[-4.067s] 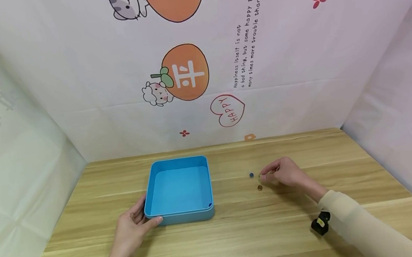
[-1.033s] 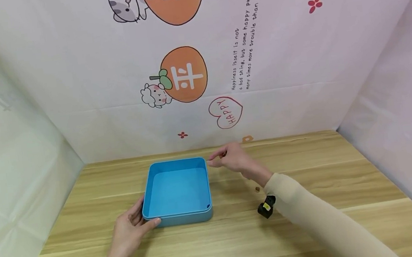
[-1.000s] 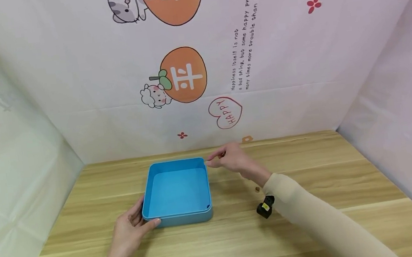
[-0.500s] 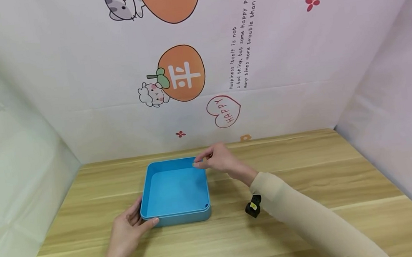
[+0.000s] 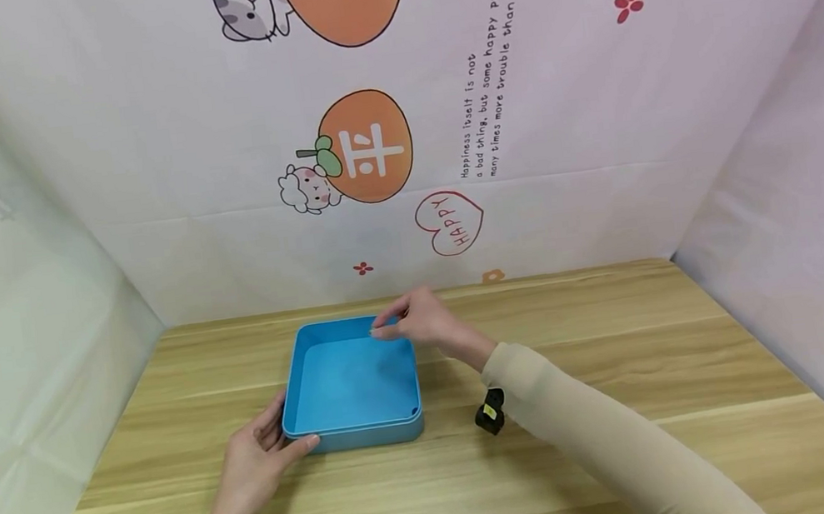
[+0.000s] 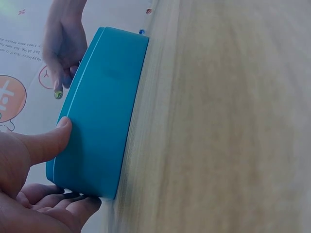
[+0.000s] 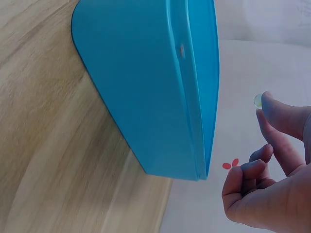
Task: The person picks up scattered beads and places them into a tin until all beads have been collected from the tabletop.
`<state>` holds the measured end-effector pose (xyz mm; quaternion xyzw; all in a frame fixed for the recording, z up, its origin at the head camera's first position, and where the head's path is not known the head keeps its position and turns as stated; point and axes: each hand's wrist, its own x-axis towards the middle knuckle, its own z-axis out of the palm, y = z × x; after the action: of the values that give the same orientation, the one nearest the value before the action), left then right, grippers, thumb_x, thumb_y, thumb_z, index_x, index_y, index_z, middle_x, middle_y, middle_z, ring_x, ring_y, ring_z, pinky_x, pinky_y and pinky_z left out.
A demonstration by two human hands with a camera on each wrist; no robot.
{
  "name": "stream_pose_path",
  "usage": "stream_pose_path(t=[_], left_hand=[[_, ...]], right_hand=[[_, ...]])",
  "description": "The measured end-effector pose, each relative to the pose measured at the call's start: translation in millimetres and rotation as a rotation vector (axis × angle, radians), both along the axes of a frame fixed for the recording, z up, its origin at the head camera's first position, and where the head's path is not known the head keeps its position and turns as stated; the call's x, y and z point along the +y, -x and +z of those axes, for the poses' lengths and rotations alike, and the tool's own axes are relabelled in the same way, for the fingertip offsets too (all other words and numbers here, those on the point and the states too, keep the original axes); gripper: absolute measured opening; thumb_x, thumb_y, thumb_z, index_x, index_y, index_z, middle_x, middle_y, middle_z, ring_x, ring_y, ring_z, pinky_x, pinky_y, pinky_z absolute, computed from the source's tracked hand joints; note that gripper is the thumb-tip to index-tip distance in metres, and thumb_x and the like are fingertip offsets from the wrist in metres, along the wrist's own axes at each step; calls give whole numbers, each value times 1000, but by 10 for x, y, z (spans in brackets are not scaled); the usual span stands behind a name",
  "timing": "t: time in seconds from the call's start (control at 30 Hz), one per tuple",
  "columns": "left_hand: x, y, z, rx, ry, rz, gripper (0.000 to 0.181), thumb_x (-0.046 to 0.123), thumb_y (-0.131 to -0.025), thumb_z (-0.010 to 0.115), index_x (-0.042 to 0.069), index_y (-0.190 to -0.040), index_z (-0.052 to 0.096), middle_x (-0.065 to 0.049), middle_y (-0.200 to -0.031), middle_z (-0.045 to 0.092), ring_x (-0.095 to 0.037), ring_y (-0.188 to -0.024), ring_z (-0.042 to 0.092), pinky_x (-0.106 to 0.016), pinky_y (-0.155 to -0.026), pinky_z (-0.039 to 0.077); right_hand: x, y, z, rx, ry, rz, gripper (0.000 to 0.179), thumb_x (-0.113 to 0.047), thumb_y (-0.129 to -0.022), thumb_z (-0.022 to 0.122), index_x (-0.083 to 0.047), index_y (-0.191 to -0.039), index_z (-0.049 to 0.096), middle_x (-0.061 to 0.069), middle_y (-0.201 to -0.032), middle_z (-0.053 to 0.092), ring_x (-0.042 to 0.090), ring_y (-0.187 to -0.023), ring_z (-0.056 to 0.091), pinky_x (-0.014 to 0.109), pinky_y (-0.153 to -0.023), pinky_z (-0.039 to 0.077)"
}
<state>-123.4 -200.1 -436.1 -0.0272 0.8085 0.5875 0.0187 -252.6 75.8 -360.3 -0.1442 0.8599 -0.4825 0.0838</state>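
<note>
A square blue box (image 5: pixel 353 380) without a lid sits on the table. At its near left corner my left hand (image 5: pixel 253 466) grips it, thumb on the near wall and fingers along the left side. Above the box's far right part is my right hand (image 5: pixel 422 320), which pinches a small clear yellow-green glass marble (image 7: pixel 258 101) between thumb and index finger, its other fingers curled. A dark blue marble (image 5: pixel 415 411) lies inside the box's near right corner. On the table beyond the box, the left wrist view shows a blue marble (image 6: pixel 142 32) and a reddish-brown marble (image 6: pixel 148 11).
The wooden table (image 5: pixel 437 497) meets a white printed cloth backdrop (image 5: pixel 566 216), with white cloth at both sides. A black wrist camera (image 5: pixel 491 414) hangs below the right sleeve (image 5: pixel 587 414). The arm hides the two table marbles in the head view.
From the marbles on the table, my right hand has carried the yellow-green marble left, across the box's right rim and over its inside. My left hand keeps its grip on the box.
</note>
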Motion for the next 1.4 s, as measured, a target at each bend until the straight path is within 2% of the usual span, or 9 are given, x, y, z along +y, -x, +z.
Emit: stream_pose_path(t=[0.23,0.6,0.77,1.1,1.27,1.4], left_hand=[[1,-3,7,-9,-7,-1,93,12,-90,87,-5,-162,31,-24,-166,31,-36,-150,35,-37,-111,45],[7,0,0,-3,-9,-5,91,10,-90,86,-7,-161,31,-25,-165,32,-37,-149,36,-39,-109,46],[12,2,-12,19,-22,-15,90,8,-90,86,-8,-160,32,-26,-164,33,-39,-148,37,-41,-109,47],[8,-5,-19,15,-22,-10,89,7,-90,86,-8,-161,33,-26,-163,33,-38,-147,38,-41,-108,47],[9,-16,-12,19,-25,0,89,7,-90,86,-7,-160,34,-25,-163,35,-36,-147,39,-39,-108,47],[7,-7,-15,15,-23,-3,90,8,-90,86,-7,-161,33,-25,-164,34,-36,-147,38,-38,-109,47]], right_hand=[[-96,10,-31,8,-10,7,11,-18,-93,85,-10,-99,86,2,-99,69,22,-84,50,29,-64,36],[-291,12,-131,2,-20,8,6,-17,-92,86,-11,-94,86,3,-89,64,19,-77,46,29,-62,33],[-352,9,-178,4,-19,13,6,-16,-92,85,-10,-94,86,3,-90,65,20,-80,48,29,-64,35],[-465,18,-260,-16,-30,8,4,-17,-90,87,-13,-91,86,0,-91,67,19,-83,51,29,-66,38],[-491,5,-270,-8,-37,13,5,-17,-91,87,-13,-90,86,-3,-91,71,19,-87,55,31,-70,43],[-496,-7,-269,-3,-49,12,6,-18,-91,86,-12,-91,87,-2,-92,69,20,-87,54,31,-69,43]])
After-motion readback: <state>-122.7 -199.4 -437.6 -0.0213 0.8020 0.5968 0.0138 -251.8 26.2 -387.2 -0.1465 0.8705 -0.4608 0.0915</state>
